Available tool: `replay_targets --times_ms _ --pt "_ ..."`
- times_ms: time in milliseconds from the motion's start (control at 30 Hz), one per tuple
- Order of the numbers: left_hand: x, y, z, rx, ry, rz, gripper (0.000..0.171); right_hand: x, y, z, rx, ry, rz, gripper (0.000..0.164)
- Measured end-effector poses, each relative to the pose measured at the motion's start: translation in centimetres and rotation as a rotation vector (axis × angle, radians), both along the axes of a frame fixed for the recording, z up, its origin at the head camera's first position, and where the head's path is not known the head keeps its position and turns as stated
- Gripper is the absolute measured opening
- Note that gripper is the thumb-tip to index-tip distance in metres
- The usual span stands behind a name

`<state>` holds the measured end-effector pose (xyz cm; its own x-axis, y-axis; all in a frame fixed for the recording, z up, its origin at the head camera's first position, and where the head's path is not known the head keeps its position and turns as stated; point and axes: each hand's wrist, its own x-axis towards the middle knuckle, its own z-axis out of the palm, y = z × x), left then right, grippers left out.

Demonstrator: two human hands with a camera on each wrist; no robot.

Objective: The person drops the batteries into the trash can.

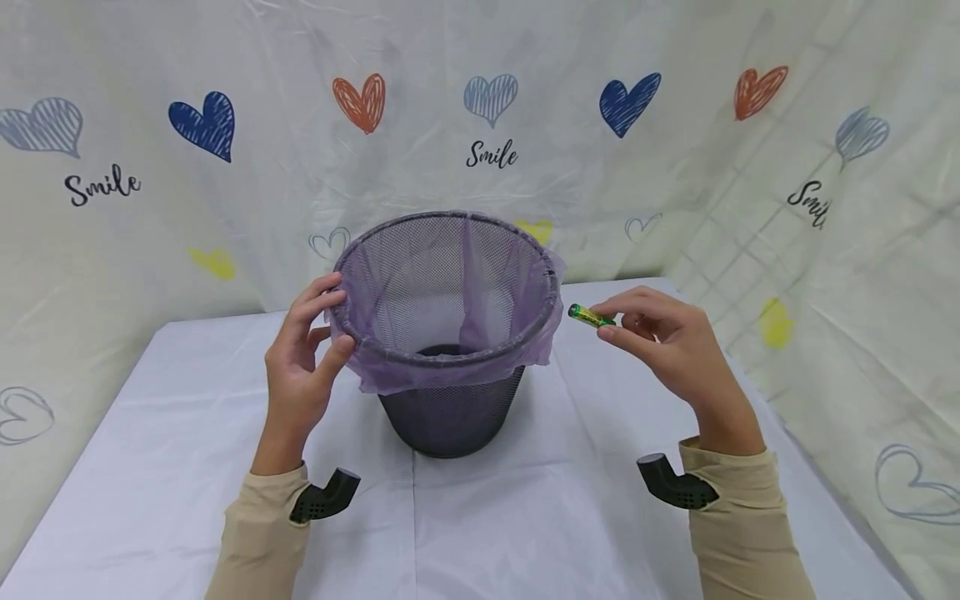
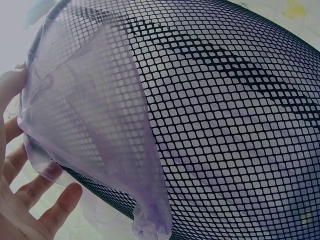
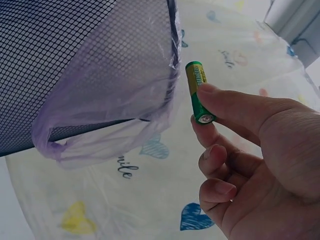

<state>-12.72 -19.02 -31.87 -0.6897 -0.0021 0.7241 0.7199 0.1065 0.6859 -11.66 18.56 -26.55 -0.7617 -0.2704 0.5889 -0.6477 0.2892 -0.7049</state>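
Note:
A black mesh wastebasket [image 1: 452, 417] stands upright, lined with a thin purple bin bag [image 1: 420, 377] folded out over its rim. My left hand [image 1: 300, 358] holds the rim at the left side, thumb at the front and fingertips farther back. The left wrist view shows the bag's loose fold [image 2: 105, 120] against the mesh beside those fingers. To the right of the basket, apart from it, my right hand [image 1: 663, 333] pinches a small green and yellow battery [image 1: 591, 316] between thumb and fingers. In the right wrist view one flat metal end of the battery [image 3: 196, 90] shows.
A white cloth [image 1: 487, 533] covers the table under the basket. Behind and to the right hangs a pale curtain [image 1: 420, 167] printed with hearts and the word Smile. Black wrist mounts [image 1: 326, 497] sit on both beige sleeves.

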Motion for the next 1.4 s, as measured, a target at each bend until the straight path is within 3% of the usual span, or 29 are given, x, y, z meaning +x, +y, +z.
replay_targets --times_ms 167,333,767,1100,1400 --pt "-0.3 -0.2 -0.4 -0.001 0.004 -0.004 0.045 -0.5 -0.1 -0.2 -0.029 0.022 0.032 0.026" --pt "-0.3 -0.1 -0.2 0.007 0.011 -0.011 0.045 -0.6 -0.6 0.2 0.004 0.037 0.009 0.026" --pt "1.1 0.8 1.5 0.014 0.027 -0.022 0.042 -0.3 -1.8 1.6 0.042 0.069 0.009 0.023" --pt "1.1 0.6 1.4 0.017 0.033 -0.037 0.041 -0.6 -2.3 2.4 0.096 0.075 -0.008 0.023" --pt "0.8 0.6 1.0 0.015 0.058 -0.03 0.042 -1.2 -3.1 3.5 0.144 0.135 0.019 0.024"
